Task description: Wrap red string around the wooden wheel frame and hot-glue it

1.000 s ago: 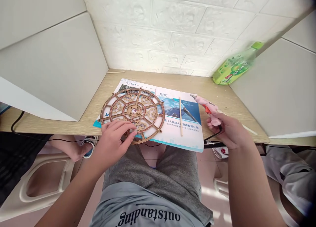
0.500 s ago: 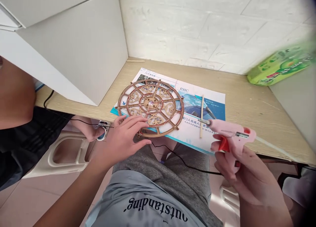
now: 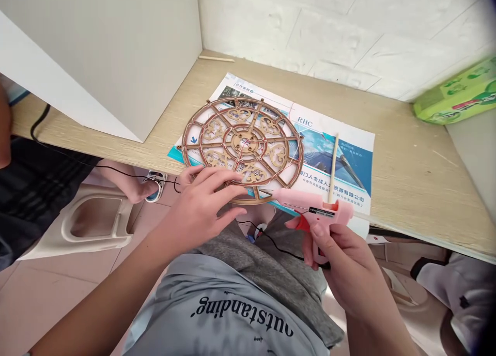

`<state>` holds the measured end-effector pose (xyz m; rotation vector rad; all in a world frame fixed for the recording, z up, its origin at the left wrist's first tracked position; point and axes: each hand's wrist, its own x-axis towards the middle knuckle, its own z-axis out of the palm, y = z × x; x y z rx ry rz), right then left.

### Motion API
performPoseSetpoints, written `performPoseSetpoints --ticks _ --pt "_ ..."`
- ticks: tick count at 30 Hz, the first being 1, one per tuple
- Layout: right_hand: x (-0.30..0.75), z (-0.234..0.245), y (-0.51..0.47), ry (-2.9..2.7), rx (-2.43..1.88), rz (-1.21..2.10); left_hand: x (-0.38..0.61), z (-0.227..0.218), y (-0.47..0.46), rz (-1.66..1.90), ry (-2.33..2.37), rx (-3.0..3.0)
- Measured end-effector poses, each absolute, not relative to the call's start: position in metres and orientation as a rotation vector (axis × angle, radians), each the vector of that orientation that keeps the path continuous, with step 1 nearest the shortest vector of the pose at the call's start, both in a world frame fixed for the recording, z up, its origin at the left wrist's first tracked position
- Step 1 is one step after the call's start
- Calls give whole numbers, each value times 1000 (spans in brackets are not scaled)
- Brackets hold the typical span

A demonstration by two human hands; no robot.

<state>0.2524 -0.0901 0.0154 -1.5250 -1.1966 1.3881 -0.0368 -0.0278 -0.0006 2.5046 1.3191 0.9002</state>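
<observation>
A round brown openwork wheel [image 3: 234, 130] with spokes and scroll ornaments lies flat on a printed brochure [image 3: 341, 119]. My left hand [image 3: 205, 203] rests at the wheel's near-left rim, fingers spread over its edge. In my right hand [image 3: 337, 252] is a pink hot glue gun [image 3: 302, 201] with a red trigger, its handle wrapped by my fingers. The gun's nozzle points left and sits at the wheel's near-right rim; whether it touches cannot be made out. Beyond the gun, a thin wooden stick [image 3: 334, 162] lies on the brochure. A clear glue stick trails from the gun's back.
A white cabinet panel [image 3: 116, 51] stands on the wooden desk [image 3: 406, 180] at left. A green tissue pack [image 3: 457, 95] leans at the right. Another stick [image 3: 217, 59] lies by the wall. A black cord [image 3: 279, 247] crosses below the desk edge. People sit on both sides.
My right hand has brought the glue gun leftward to the wheel's near rim. My left hand stays at the rim. The camera view has shifted slightly.
</observation>
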Motion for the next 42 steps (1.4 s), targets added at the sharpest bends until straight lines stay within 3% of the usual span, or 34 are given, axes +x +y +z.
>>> performPoseSetpoints --ticks 5,8,12,26,42 --pt "238 13 -105 -1548 -1641 914 -21 -2 -61 1289 1181 1995" --pt "236 9 -110 -1798 -1523 752 -12 -14 -73 817 1134 1232" --pt "243 10 -108 -1983 -1439 652 -1 -30 -65 822 1012 648" --pt "258 36 -80 -2384 -1315 405 12 -28 -45 952 1088 580" --pt "283 58 -57 -2378 -1032 765 6 -21 -42 992 1167 555"
